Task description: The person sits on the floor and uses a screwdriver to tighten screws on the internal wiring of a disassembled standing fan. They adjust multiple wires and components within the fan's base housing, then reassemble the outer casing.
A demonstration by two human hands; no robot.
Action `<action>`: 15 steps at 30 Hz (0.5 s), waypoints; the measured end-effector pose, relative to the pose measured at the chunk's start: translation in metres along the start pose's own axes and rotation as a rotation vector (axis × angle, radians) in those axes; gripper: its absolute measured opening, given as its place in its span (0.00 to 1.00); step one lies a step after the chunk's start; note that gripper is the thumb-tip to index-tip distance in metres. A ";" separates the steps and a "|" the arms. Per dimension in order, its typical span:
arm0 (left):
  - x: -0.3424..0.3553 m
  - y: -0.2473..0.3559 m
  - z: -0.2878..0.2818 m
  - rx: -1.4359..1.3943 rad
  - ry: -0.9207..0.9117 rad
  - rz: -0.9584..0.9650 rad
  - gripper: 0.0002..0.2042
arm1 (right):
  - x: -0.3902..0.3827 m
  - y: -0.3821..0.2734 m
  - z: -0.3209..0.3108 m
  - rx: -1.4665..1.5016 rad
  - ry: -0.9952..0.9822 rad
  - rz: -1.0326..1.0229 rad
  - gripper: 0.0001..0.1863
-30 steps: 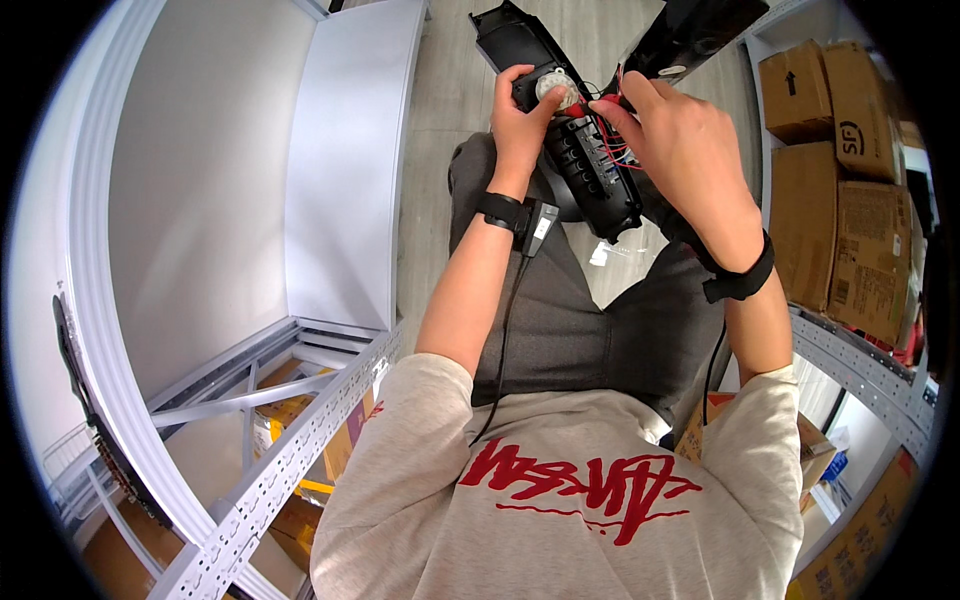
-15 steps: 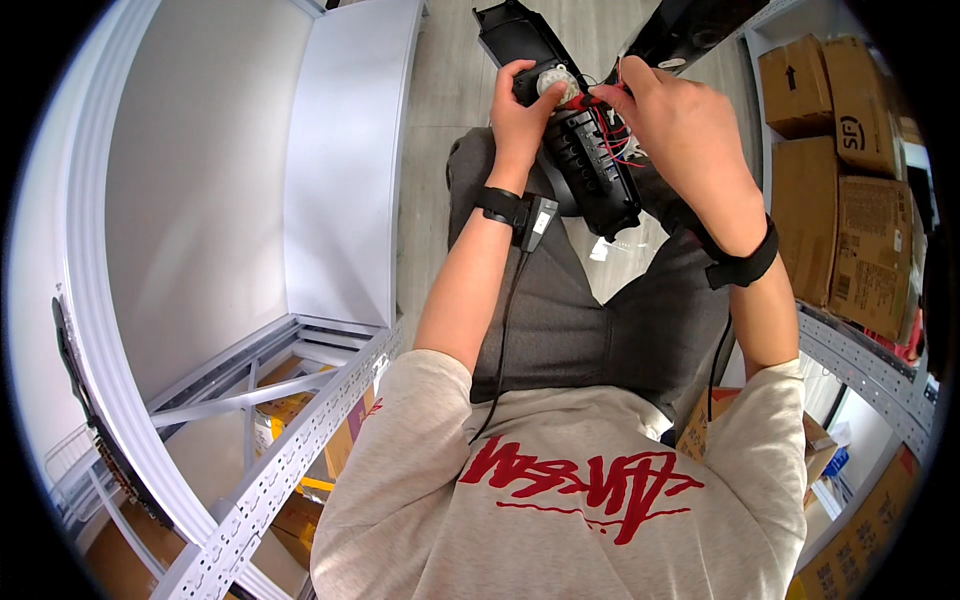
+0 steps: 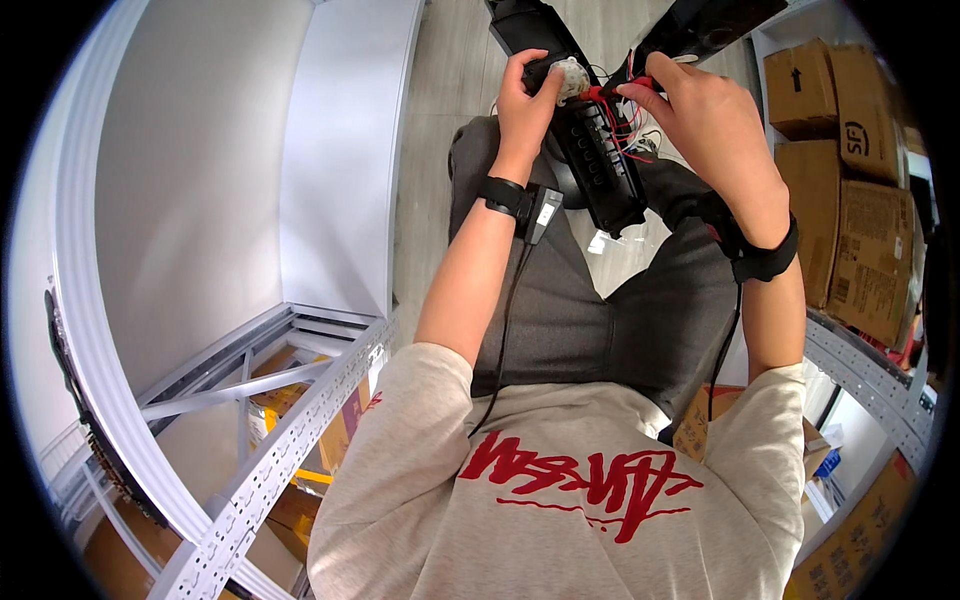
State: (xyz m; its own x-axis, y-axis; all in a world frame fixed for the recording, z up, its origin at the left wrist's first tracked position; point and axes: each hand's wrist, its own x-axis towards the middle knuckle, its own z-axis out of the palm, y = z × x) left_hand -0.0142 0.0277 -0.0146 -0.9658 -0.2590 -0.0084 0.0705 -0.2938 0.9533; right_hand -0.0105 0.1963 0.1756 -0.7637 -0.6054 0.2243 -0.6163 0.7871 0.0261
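A long black plastic housing (image 3: 590, 170) with a row of ring-shaped openings lies tilted in front of me, over my knees. My left hand (image 3: 527, 105) grips a round whitish part (image 3: 571, 78) at the housing, thumb on its near side and fingers on the far side. A slim red-and-black tool (image 3: 610, 91), possibly a screwdriver, is pinched in my right hand (image 3: 705, 120); its red end points at the round part. Thin red and white wires (image 3: 632, 137) hang loosely between the housing and my right hand. The tool's other end is partly hidden by my fingers.
Another glossy black piece (image 3: 700, 32) stands beyond my right hand. Stacked cardboard boxes (image 3: 806, 200) fill the shelf at right. A pale metal shelving frame (image 3: 275, 435) and a white panel (image 3: 345, 150) border the left. Cables run from both wrist straps.
My right hand has shifted right, away from the round part, and more of the tool shows. My left hand and the round part have moved slightly right and farther off.
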 end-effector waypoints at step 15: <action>0.000 -0.003 -0.003 0.058 -0.008 0.042 0.19 | -0.008 -0.007 -0.002 0.074 -0.011 -0.052 0.14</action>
State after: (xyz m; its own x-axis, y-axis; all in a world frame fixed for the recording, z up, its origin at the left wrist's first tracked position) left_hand -0.0137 0.0263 -0.0186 -0.9644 -0.2622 0.0341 0.0965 -0.2290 0.9686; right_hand 0.0000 0.1957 0.1755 -0.7324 -0.6466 0.2135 -0.6671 0.7442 -0.0346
